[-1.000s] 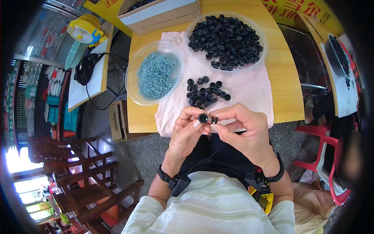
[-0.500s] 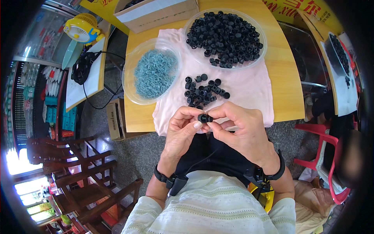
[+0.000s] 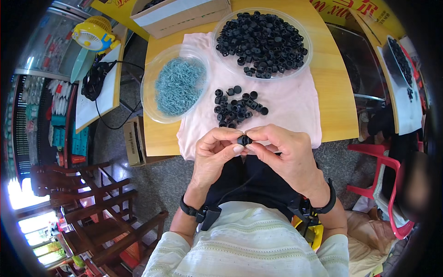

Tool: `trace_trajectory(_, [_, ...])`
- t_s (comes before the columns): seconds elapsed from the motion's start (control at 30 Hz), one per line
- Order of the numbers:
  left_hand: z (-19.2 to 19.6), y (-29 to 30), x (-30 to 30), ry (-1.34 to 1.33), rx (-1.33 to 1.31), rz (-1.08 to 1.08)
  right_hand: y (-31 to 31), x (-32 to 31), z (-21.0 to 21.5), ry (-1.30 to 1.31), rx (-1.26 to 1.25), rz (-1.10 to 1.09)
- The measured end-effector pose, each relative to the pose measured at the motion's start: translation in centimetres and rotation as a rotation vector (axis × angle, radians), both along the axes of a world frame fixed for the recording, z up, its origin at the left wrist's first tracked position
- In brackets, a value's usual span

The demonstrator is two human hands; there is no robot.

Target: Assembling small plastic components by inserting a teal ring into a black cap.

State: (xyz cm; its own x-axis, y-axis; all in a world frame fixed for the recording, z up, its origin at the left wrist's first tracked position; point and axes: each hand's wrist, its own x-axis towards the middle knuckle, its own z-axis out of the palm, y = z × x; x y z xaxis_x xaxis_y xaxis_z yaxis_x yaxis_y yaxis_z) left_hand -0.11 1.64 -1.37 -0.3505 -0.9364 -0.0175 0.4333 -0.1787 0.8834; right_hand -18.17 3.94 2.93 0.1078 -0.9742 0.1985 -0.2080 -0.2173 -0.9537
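Observation:
Between the fingertips of both hands, just off the table's near edge, is a small round black plastic part [image 3: 244, 140]. My left hand [image 3: 218, 150] pinches it from the left, my right hand [image 3: 282, 154] from the right; the fingers hide much of it. Just beyond the hands a loose pile of similar black plastic parts [image 3: 237, 110] lies on a pale pink cloth [image 3: 295, 108]. Farther back, a large clear round tub [image 3: 308, 57] holds many more of them. To its left stands a clear bowl [image 3: 146, 99] of small bluish-grey metal screws [image 3: 180, 85].
An open cardboard box [image 3: 184, 21] sits at the back of the yellow wooden table [image 3: 334, 92]. A yellow fan [image 3: 93, 34] and black cables occupy a side table at left. Wooden chairs [image 3: 101, 212] stand lower left, a red plastic chair [image 3: 376, 161] at right.
The black part has turned and sits closer between the two pinches. My fingertips have drawn nearer each other. The whole view has shifted slightly.

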Motion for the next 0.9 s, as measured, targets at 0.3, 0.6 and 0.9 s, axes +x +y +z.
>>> trace_trajectory(0.3, [0.2,0.3,-0.4,0.022,0.02,0.011,0.2,-0.1,-0.3,0.181,-0.275,-0.083])
trace_trajectory(0.6, [-0.4,0.4,-0.4,0.111,0.102,-0.017,0.2,0.5,-0.3,0.133,-0.298,-0.128])
trace_trajectory(0.9, [-0.9,0.4,-0.4,0.135,0.112,-0.013,0.2,0.3,-0.6,0.123,-0.296,-0.186])
